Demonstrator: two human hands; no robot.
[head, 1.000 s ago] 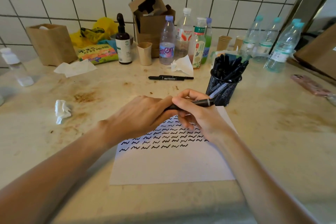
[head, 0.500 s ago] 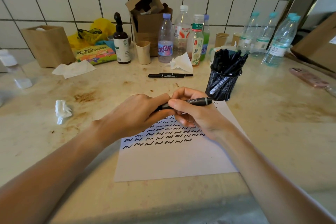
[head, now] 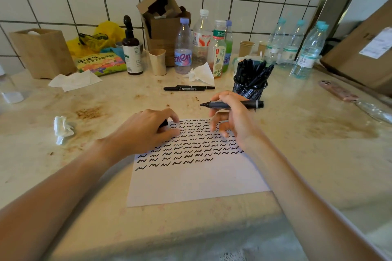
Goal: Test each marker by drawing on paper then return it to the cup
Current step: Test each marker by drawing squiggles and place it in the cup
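Observation:
A white paper lies on the counter, its upper half covered with rows of black squiggles. My right hand pinches a black marker held level above the paper's top edge, its bare tip pointing left. My left hand rests at the paper's top left corner with its fingers curled round the black cap, mostly hidden. A black mesh cup full of black markers stands just behind my right hand. Two more black markers lie on the counter behind the paper.
Bottles, a paper cup, a brown pump bottle, cardboard boxes and a snack bag line the tiled wall. Crumpled tissues lie left. Water bottles and a phone sit right.
My hands have pulled apart: the cap came off the marker. My left hand moved left with the cap, my right hand lifted the uncapped marker up and right.

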